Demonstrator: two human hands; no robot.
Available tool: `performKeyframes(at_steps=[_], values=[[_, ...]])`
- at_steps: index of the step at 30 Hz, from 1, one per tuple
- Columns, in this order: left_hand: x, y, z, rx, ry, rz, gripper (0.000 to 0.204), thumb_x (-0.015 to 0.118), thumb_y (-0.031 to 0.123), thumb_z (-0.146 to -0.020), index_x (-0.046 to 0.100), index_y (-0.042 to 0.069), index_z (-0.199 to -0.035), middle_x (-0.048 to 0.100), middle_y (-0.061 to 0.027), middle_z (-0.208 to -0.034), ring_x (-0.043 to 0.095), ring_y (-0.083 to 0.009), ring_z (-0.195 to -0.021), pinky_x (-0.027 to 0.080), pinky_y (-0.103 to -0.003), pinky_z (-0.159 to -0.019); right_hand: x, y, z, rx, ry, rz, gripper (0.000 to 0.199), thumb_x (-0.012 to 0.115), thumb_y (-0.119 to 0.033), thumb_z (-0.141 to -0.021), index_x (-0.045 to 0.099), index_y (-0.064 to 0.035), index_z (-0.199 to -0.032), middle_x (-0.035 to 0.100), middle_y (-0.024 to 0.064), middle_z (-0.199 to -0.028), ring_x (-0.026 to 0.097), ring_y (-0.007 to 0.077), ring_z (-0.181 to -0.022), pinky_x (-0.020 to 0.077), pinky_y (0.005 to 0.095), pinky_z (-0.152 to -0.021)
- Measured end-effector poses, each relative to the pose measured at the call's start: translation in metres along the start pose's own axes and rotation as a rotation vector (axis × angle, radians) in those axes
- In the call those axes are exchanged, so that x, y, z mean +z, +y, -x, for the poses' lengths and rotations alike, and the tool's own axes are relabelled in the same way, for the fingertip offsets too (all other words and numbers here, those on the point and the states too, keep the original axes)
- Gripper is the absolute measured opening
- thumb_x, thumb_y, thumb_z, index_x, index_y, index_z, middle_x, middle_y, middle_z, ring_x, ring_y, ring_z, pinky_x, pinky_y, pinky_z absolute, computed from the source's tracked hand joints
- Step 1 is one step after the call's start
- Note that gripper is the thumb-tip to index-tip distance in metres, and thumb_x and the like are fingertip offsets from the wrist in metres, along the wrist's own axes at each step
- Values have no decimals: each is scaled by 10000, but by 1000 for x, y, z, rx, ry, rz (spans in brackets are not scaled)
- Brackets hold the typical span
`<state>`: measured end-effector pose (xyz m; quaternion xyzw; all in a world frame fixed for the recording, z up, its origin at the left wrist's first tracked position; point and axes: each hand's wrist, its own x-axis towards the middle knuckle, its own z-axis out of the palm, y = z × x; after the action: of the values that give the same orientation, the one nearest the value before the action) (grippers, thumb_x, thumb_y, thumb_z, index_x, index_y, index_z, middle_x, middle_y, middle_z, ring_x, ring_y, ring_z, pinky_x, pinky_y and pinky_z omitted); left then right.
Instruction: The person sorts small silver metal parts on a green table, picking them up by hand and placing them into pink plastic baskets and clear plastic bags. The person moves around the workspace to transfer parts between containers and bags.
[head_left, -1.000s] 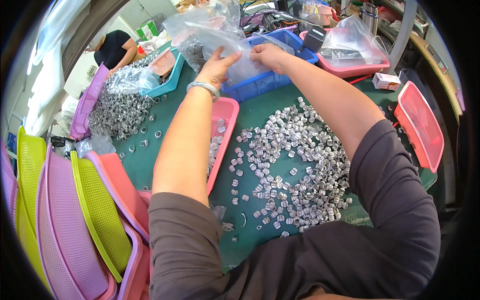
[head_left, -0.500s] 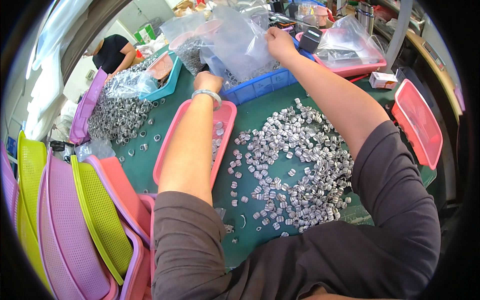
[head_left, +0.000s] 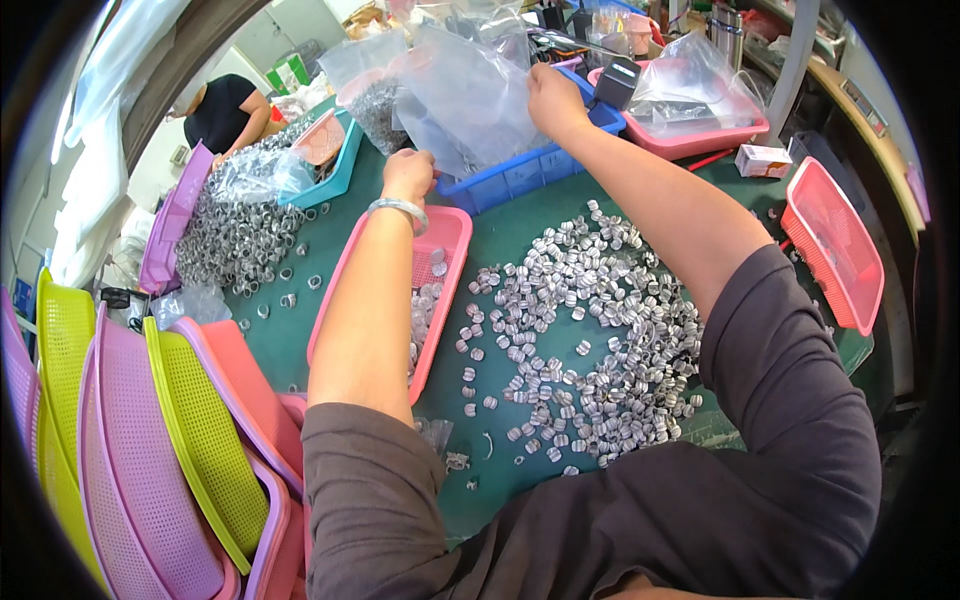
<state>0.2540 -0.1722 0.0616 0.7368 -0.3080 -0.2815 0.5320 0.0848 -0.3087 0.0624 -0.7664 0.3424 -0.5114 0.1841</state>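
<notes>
A translucent plastic bag (head_left: 465, 105) stretches between my hands over the blue basket (head_left: 520, 180) at the far middle. My right hand (head_left: 556, 103) is closed on the bag's right edge, above the basket's far right side. At the bag's lower left, my left hand (head_left: 408, 176), with a bangle on its wrist, has its fingers closed at the bag's edge; the fingertips are partly hidden. Below my left forearm stands a pink basket (head_left: 458, 262) holding small clear packets and round pieces. Many ribbed silver metal rings (head_left: 600, 340) lie spread on the green table (head_left: 500, 225).
Purple, yellow-green and pink baskets (head_left: 150, 450) are stacked at the left. A heap of metal rings (head_left: 235, 215) lies beside a teal basket (head_left: 345, 165). Another person (head_left: 225, 115) sits at the far left. At the right are a pink basket (head_left: 835, 250) and a small box (head_left: 763, 161).
Both hands have shifted slightly, the left one a little nearer to me. The bag has come lower and now covers more of the blue basket's opening.
</notes>
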Motion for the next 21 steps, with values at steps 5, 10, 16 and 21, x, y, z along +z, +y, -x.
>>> performKeyframes(at_steps=[5, 10, 16, 21], values=[[-1, -1, 5, -3, 15, 114, 123, 465, 86, -747, 516, 11, -830, 552, -73, -764, 540, -151, -654, 417, -245, -531, 5, -1, 5, -10, 3, -13, 105, 448, -95, -773, 492, -2, -792, 544, 226, -816, 500, 411, -823, 386, 464, -690], [4, -2, 8, 52, 6, 103, 147, 481, 109, -743, 526, 15, -846, 560, -67, -777, 558, -155, -684, 413, -245, -540, 16, -12, 19, -145, -182, 23, 123, 461, -74, -742, 522, -21, -834, 565, 204, -835, 530, 380, -821, 413, 446, -703], [10, -15, -11, 414, 120, -39, 411, 647, 225, -695, 521, 3, -1017, 561, -85, -910, 555, -172, -703, 435, -286, -571, 37, -38, 42, -167, -689, 189, 315, 503, -90, -705, 545, -93, -1017, 588, 148, -969, 555, 317, -923, 433, 393, -789], [7, -5, -11, 67, 61, 143, 511, 641, 34, -621, 461, -86, -1084, 526, -154, -1065, 531, -222, -921, 405, -304, -782, 35, -37, 54, -376, -795, 93, 416, 500, -83, -725, 484, -102, -1140, 546, 154, -1051, 512, 315, -982, 403, 391, -834]])
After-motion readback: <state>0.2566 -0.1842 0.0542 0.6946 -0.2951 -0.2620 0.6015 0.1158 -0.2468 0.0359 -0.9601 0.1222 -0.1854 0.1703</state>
